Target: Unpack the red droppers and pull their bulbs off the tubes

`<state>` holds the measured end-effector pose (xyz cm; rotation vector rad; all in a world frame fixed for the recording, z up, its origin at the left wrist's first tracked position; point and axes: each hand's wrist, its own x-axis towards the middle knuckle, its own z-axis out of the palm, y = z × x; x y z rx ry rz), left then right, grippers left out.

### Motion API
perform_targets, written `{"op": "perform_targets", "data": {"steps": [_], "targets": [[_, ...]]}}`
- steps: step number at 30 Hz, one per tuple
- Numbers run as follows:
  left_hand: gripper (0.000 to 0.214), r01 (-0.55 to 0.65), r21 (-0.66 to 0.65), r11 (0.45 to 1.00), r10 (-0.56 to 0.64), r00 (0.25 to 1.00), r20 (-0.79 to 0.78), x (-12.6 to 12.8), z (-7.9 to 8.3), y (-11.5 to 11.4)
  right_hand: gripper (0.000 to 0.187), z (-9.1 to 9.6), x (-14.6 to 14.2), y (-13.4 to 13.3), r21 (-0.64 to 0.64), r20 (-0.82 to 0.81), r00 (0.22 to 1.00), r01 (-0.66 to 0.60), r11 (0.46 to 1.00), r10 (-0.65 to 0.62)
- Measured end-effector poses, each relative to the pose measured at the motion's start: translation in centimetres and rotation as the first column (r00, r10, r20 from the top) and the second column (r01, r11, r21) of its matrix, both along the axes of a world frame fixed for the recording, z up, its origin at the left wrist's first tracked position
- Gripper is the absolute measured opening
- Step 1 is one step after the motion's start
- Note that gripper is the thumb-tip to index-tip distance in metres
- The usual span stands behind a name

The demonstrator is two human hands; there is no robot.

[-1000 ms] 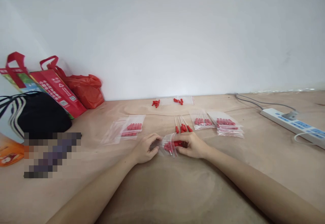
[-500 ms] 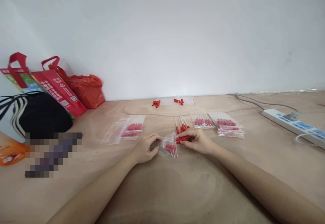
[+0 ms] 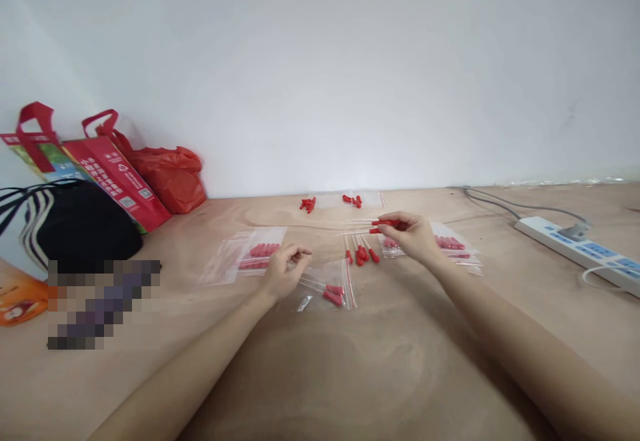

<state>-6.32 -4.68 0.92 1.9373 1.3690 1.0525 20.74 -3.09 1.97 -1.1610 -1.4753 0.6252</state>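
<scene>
My right hand (image 3: 407, 233) is raised above the table, pinching a few red-handled thin sticks (image 3: 383, 225) whose pale shafts point left. My left hand (image 3: 289, 271) hovers with loosely curled fingers by a clear zip bag (image 3: 313, 302); nothing shows between thumb and fingers. Inside that bag lie red-handled sticks, their handles toward its zip edge on the right. Just beyond it, several loose red-handled sticks (image 3: 362, 253) rest with shafts pointing away. Filled zip bags (image 3: 394, 247) are partly hidden behind my right hand.
More filled and flat zip bags (image 3: 260, 257) lie left of centre. Small red pieces (image 3: 308, 205) sit near the wall. A white power strip (image 3: 587, 244) with a grey cable stands at right. Carrier bags (image 3: 120, 181) and a black drawstring bag (image 3: 90, 227) crowd the left.
My right hand has moved up and right, away from the zip bag, with the sticks in it. The bag now lies flatter, and my left hand has risen slightly.
</scene>
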Motion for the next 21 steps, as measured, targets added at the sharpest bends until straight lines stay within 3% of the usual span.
{"op": "perform_targets", "data": {"steps": [3,5,6,9,15,21], "targets": [[0.010,-0.031,-0.392,0.919,0.110,0.977,0.182,1.5,0.4,2.3,0.017,-1.3,-3.7,0.8,0.225,0.266,0.961,0.011,0.974,-0.073],[0.014,-0.001,-0.505,0.863,0.127,0.969,0.214,2.4,0.4,3.9,0.021,-2.0,-5.7,1.0,0.274,0.497,0.857,-0.005,0.962,-0.137],[0.016,0.007,-0.529,0.848,0.129,0.967,0.220,2.8,0.3,4.5,0.023,-2.3,-6.5,1.1,0.270,0.592,0.790,-0.007,0.963,-0.160],[0.019,0.040,-0.595,0.802,0.140,0.957,0.252,3.7,-0.1,6.1,0.023,-2.9,-8.0,1.0,0.224,0.708,0.694,-0.044,0.974,-0.131],[0.015,0.101,-0.638,0.764,0.105,0.955,0.277,4.9,-0.5,7.2,0.021,-3.3,-8.7,0.7,0.142,0.771,0.635,-0.102,0.985,-0.045],[0.010,0.059,-0.599,0.799,0.090,0.972,0.216,5.7,-0.6,7.0,0.037,-3.1,-8.7,0.4,0.117,0.788,0.615,-0.111,0.987,-0.025]]}}
